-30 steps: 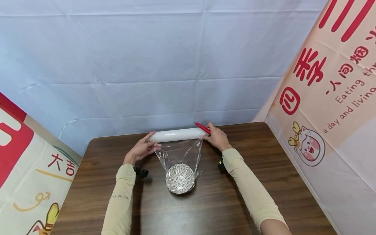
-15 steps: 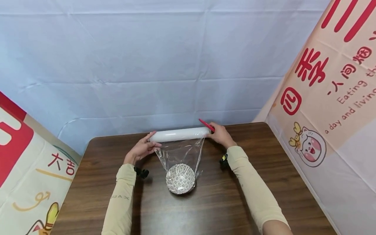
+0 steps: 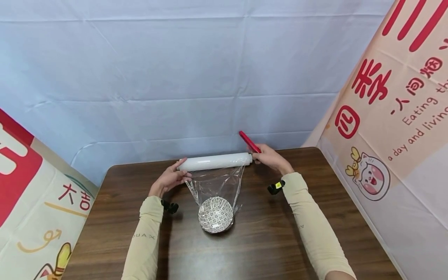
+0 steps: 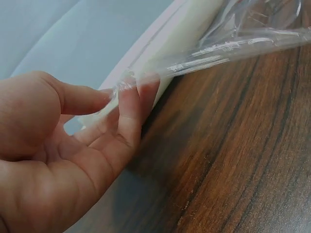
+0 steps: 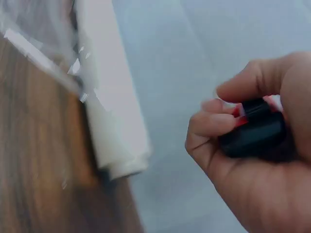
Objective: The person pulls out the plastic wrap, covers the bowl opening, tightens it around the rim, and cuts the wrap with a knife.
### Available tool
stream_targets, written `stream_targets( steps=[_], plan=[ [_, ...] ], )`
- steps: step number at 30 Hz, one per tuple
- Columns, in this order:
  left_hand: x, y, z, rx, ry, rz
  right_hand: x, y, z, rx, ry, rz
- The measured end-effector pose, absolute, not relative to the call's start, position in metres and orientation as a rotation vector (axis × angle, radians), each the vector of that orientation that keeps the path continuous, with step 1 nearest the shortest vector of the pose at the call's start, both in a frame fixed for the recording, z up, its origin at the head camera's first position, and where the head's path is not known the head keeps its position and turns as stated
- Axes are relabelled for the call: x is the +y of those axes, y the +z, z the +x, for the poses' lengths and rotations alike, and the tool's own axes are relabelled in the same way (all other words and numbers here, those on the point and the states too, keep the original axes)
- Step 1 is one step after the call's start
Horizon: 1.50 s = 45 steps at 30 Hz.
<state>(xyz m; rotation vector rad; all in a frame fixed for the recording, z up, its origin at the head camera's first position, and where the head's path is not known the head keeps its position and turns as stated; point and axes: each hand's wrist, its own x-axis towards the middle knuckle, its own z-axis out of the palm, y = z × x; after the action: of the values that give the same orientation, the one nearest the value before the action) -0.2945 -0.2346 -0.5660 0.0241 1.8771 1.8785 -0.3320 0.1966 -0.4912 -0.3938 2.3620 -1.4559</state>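
A white roll of cling film [image 3: 215, 161] lies near the table's far edge. From it, a clear sheet of film [image 3: 217, 181] stretches down over a round patterned bowl [image 3: 215, 214]. My left hand [image 3: 170, 179] holds the roll's left end; in the left wrist view its thumb [image 4: 87, 99] presses at the film's edge, and the fingers show through the film. My right hand [image 3: 273, 158] is just past the roll's right end and grips a slim red utility knife [image 3: 249, 141], pointing up and left. In the right wrist view, the knife's black end [image 5: 255, 136] shows in the curled fingers.
The brown wooden table [image 3: 210, 258] runs up to a pale cloth backdrop [image 3: 175, 77]. Printed banners hang at the right [image 3: 395, 128] and left. Black wrist cameras sit on both wrists, below light sleeves [image 3: 316, 225].
My right hand has moved right, away from the roll's end, taking the red utility knife with it. The roll's right end now shows. My left hand, the film and the bowl stay put.
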Motion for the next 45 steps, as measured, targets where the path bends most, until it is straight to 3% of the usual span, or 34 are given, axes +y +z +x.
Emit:
stream_targets(
  steps=[8,16,33,45],
  plan=[
    [-0.235,-0.565,-0.295,1.916,1.872,-0.040,0.175,-0.453,-0.323,2.697,-1.088,-0.743],
    [-0.236,-0.564,-0.296,1.943,1.837,-0.073,0.153,-0.436,-0.320,2.914,-0.895,-0.885],
    [-0.230,-0.571,-0.290,1.879,1.884,-0.142,0.106,-0.465,-0.327,2.975,-0.726,-0.860],
    [-0.228,-0.568,-0.292,1.857,1.901,-0.164,0.070,-0.472,-0.324,2.866,-0.626,-1.099]
  ],
)
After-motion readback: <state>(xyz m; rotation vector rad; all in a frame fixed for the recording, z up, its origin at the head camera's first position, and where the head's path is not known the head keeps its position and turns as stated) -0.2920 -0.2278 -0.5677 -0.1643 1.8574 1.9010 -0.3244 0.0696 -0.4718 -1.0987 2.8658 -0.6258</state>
